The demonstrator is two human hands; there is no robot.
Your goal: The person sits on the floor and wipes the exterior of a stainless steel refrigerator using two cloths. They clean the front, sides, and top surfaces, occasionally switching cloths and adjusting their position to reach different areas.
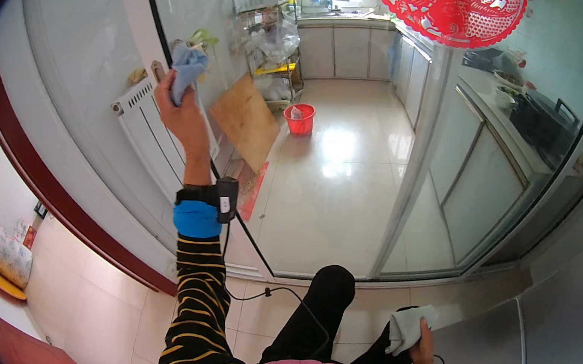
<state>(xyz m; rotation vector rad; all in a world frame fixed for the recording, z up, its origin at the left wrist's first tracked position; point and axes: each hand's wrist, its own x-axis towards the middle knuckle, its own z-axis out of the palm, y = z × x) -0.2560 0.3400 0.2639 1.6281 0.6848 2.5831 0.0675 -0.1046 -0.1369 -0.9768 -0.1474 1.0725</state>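
My left hand (pixel 180 113) is raised and grips a bunched blue cloth (pixel 188 66). The cloth is against or close to the left part of a glass sliding door (pixel 333 206), near the door's dark edge strip and a recessed handle (pixel 158 70). Low on the right, beside my leg, my right hand (pixel 422 348) holds a folded pale grey-green cloth (pixel 408 329). A black band with a small box (pixel 225 200) is strapped to my left wrist, and a cable runs from it across my lap.
Behind the glass are a red bucket (pixel 299 120), a leaning wooden board (pixel 246 122), a wire rack (pixel 274 59), a white radiator (pixel 149 125) and white cabinets (pixel 341 50). A red paper-cut (pixel 450 7) hangs on the glass. A rolled mat (pixel 1 245) stands at lower left.
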